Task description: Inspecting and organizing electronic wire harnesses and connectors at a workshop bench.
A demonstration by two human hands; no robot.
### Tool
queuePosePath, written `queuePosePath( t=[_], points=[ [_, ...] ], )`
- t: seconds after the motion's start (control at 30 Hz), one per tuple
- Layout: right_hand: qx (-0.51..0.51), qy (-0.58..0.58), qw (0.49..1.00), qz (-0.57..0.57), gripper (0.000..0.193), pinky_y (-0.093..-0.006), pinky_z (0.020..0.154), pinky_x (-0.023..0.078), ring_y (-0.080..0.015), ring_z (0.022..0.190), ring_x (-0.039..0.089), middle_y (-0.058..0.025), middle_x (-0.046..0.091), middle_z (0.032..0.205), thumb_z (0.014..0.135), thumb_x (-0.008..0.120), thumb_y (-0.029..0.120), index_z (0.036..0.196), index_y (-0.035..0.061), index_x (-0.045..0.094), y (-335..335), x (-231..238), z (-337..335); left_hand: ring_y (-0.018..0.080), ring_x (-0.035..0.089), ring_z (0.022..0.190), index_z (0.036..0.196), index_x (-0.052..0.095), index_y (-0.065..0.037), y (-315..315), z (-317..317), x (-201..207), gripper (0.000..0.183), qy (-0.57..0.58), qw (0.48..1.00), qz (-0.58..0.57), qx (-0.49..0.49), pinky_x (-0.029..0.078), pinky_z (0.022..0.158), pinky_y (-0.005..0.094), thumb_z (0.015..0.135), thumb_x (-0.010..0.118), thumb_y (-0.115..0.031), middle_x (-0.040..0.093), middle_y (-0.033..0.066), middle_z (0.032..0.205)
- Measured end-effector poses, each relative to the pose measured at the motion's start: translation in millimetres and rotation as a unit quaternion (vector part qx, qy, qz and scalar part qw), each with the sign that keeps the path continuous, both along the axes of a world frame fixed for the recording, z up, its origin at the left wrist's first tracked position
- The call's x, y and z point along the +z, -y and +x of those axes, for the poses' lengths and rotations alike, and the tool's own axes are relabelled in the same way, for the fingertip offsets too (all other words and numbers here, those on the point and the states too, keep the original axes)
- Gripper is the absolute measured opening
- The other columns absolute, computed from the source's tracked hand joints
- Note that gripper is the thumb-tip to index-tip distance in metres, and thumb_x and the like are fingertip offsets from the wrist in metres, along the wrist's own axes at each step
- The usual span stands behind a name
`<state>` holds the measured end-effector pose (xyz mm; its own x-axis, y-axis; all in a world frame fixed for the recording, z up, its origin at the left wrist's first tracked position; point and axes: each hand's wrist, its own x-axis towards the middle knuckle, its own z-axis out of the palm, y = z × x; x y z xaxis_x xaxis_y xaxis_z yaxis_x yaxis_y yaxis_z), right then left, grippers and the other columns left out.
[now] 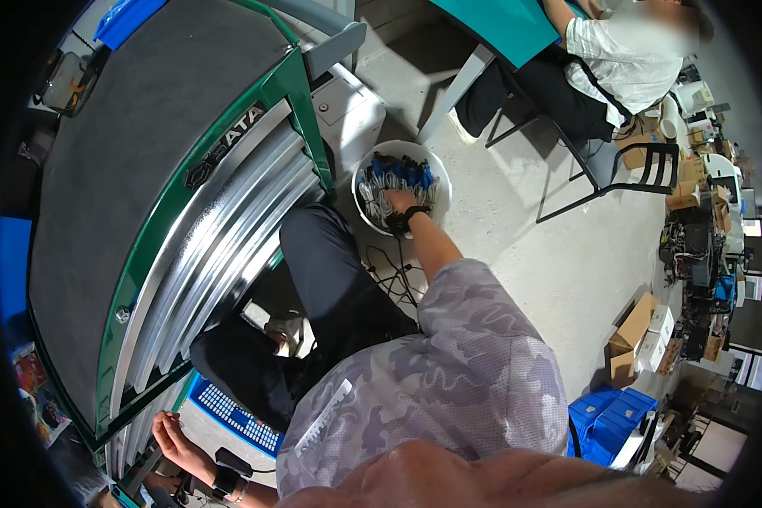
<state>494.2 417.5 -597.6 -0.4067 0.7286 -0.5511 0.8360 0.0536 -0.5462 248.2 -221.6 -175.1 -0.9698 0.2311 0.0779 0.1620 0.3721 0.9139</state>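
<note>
My right hand reaches down into a white round bucket that holds many small blue, silver and dark pieces. Its fingertips are among the pieces, so whether it grips one cannot be seen. A black band circles that wrist. Over at the lower left, my left hand is raised beside the near end of the workbench, with its fingers bent and the tips close together. Anything between them is too small to make out. A dark watch is on the left wrist.
A green-edged workbench with a dark top and silver drawers runs along my left. A blue perforated basket lies beside my legs. Black cables trail below the bucket. A seated person, a black chair, cartons and blue bins are rightward.
</note>
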Motion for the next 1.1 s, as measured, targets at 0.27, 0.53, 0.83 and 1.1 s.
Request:
queuePosePath(
  t=[0.27, 0.53, 0.83, 1.1],
  points=[
    [-0.237, -0.315, 0.910, -0.129, 0.034, -0.0334, 0.058, 0.042, -0.0172, 0.065, 0.049, -0.0034, 0.053, 0.079, 0.089, 0.053, 0.044, 0.092, 0.0114, 0.058, -18.9, 97.3, 63.3, 0.0136, 0.058, 0.090, 0.105, 0.059, 0.002, -100.9, -6.1, 29.5, 0.015, -0.024, 0.994, 0.025, -0.105, 0.046, 0.084, 0.0274, 0.100, 0.051, -0.010, 0.061, 0.0070, 0.095],
    [-0.238, -0.411, 0.875, -0.097, 0.022, -0.0227, 0.055, 0.045, -0.0071, 0.068, 0.054, 0.0025, 0.058, 0.084, 0.093, 0.049, 0.033, 0.099, 0.0144, 0.058, -28.3, 278.8, 79.7, 0.0250, 0.063, 0.081, 0.095, 0.065, 0.001, -202.4, 32.3, 185.2, 0.012, -0.153, 0.832, -0.037, -0.532, 0.049, 0.070, 0.0328, 0.084, 0.060, -0.001, 0.064, 0.0151, 0.090],
    [0.217, -0.451, 0.809, 0.307, 0.015, -0.0264, 0.064, 0.033, -0.0106, 0.073, 0.037, -0.0016, 0.042, 0.081, 0.088, 0.048, 0.014, 0.083, -0.0004, 0.050, 16.5, 560.8, -26.9, 0.0239, 0.060, 0.076, 0.100, 0.057, -0.004, -212.6, 86.4, 245.6, 0.025, -0.322, 0.598, -0.042, -0.733, 0.047, 0.063, 0.0333, 0.081, 0.060, -0.020, 0.055, 0.0099, 0.096],
    [0.492, -0.374, 0.644, 0.451, 0.015, -0.0342, 0.078, 0.042, -0.0245, 0.085, 0.050, -0.0118, 0.049, 0.088, 0.083, 0.055, 0.012, 0.089, -0.0022, 0.054, 79.7, 622.0, -237.4, 0.0126, 0.055, 0.073, 0.082, 0.057, -0.009, -194.1, 107.4, 242.1, 0.010, -0.550, 0.596, -0.122, -0.572, 0.039, 0.060, 0.0256, 0.079, 0.061, -0.018, 0.052, 0.0006, 0.079]
  ],
)
